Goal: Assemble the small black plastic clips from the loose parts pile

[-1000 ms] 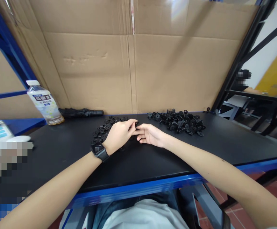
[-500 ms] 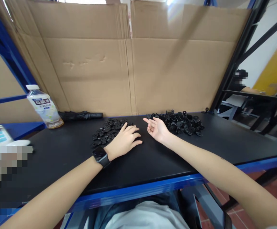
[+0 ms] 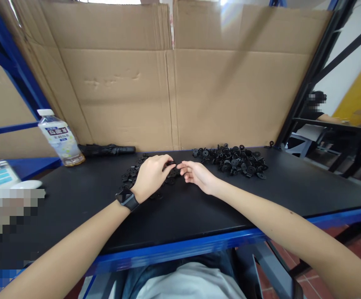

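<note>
My left hand [image 3: 152, 174], with a dark watch [image 3: 127, 198] on its wrist, pinches a small black disc-like part [image 3: 171, 163] between thumb and fingers, above a pile of flat black parts [image 3: 130, 174]. The hand covers much of that pile. Just to the right is my right hand [image 3: 196, 173], palm turned inward, its fingers loosely bent and a little apart. Its fingertips come very close to the part; whether they touch it I cannot tell. Behind and right of this hand lies a second pile of black round parts [image 3: 235, 160].
The black tabletop [image 3: 180, 216] has a blue front edge. Cardboard [image 3: 230, 91] stands along the back. A drink bottle [image 3: 60, 139] and a folded black umbrella [image 3: 107, 150] are at the back left, with a white-and-blue box [image 3: 0, 176] nearer. Another person [image 3: 314, 110] sits far right.
My left hand has gone from spread fingers to a pinch on a small black part. My right hand has moved left and its fingertips are now close to that part.
</note>
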Action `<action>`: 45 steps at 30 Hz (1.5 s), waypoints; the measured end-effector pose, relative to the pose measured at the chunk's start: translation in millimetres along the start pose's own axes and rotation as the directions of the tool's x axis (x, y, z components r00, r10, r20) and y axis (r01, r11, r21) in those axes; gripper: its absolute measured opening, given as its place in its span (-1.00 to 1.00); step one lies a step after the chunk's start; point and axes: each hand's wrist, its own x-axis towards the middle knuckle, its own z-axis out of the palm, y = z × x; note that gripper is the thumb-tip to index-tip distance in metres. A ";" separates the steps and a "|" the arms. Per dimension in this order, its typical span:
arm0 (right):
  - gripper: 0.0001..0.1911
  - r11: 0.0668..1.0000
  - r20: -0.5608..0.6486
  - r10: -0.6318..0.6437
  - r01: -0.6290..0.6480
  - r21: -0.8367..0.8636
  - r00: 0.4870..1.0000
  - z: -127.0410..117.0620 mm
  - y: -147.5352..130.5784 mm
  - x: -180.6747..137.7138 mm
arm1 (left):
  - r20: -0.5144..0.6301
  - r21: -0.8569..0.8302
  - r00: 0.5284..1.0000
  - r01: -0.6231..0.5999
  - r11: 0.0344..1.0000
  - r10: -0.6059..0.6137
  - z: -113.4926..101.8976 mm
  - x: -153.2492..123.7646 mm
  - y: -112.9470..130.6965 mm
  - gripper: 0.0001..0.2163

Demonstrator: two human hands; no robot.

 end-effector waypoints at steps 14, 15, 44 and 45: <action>-0.73 1.000 0.237 0.012 -0.014 0.009 0.971 4.1 9.1 2.9 | 0.048 0.123 0.970 -0.244 0.962 0.239 3.0 -6.8 15.3 -0.71; -0.72 1.000 0.244 0.022 -0.027 0.016 0.969 3.2 8.5 3.2 | 0.048 0.136 0.964 -0.267 0.954 0.262 2.6 -6.7 13.9 -0.72; -0.70 0.995 0.166 0.017 -0.001 -0.097 0.986 1.5 14.9 6.6 | 0.163 0.475 0.797 -0.580 0.662 0.581 7.0 -8.0 20.6 -0.85; -0.70 0.995 0.157 0.020 -0.004 -0.103 0.987 2.0 14.3 6.5 | 0.159 0.473 0.797 -0.579 0.664 0.583 8.0 -7.9 20.1 -0.85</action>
